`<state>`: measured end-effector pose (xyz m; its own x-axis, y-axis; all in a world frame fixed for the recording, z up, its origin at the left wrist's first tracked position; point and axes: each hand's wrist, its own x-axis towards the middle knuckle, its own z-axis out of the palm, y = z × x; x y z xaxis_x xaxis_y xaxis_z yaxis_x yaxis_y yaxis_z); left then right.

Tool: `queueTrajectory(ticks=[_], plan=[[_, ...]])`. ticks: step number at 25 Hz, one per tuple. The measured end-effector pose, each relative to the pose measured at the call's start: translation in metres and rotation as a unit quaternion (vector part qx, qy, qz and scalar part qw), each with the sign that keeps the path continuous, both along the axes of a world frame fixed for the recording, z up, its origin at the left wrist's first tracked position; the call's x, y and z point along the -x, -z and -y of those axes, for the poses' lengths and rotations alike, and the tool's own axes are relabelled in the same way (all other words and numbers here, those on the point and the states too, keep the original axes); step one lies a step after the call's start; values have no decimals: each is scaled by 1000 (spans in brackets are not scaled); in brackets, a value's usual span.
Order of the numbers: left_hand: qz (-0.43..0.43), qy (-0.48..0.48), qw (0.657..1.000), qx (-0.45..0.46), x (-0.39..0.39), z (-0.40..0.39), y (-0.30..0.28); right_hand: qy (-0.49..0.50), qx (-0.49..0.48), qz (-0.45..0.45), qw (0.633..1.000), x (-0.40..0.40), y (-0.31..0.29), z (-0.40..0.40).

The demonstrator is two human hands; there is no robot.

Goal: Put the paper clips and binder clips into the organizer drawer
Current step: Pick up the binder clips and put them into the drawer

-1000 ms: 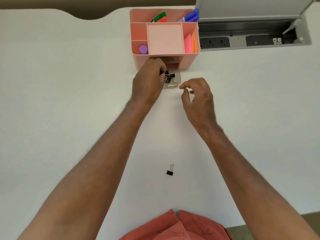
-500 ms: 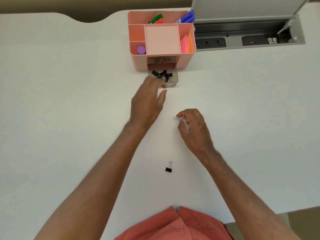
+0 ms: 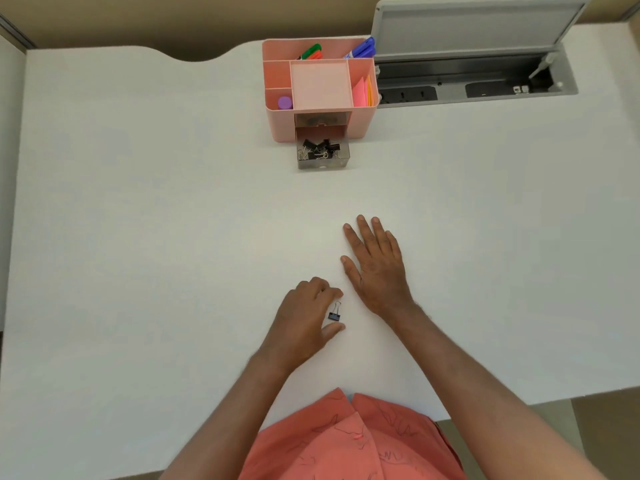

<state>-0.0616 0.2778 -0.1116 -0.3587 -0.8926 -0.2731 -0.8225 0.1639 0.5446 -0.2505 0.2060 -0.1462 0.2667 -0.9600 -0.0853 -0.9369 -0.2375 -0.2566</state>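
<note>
A pink desk organizer (image 3: 280, 123) stands at the far middle of the white table. Its clear drawer (image 3: 337, 162) is pulled out toward me and holds several black binder clips (image 3: 318, 148) and a few paper clips. One small black binder clip (image 3: 334, 312) lies on the table near me. My left hand (image 3: 304, 318) is curled around it, thumb and forefinger on either side, apart from the clip as far as I can tell. My right hand (image 3: 377, 265) rests flat on the table just right of it, fingers spread, holding nothing.
The organizer's top compartments hold markers (image 3: 311, 51), a purple cap (image 3: 285, 102) and coloured sticky notes (image 3: 362, 93). An open grey cable box (image 3: 474, 84) with sockets sits to its right. The table's near edge runs by my orange shirt.
Both hands have drawn back from the drawer toward me. My left hand dropped to the loose binder clip, and my right hand flattened on the table beside it.
</note>
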Motion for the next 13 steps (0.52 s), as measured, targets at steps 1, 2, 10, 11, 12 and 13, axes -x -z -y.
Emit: queueTrajectory(ticks=[1,2,10,11,12,13], plan=[[14,5,1000,10,3,-1,0,5,10,3,1000,-1,1,-1],[18,6,1000,22,6,0,0,8,15,6,1000,-2,1,-2],[-54,-83,995,-16,2,13,-6,14,36,17,999,-2,3,-2],[-87,-121,988,-27,-1,16,-7,15,39,17,999,-2,3,-2],[-115,-160,980,-39,-3,20,-8,16,42,15,999,-2,3,-2],[-127,-189,972,-50,-5,24,-7,17,46,15,999,-3,4,-2]])
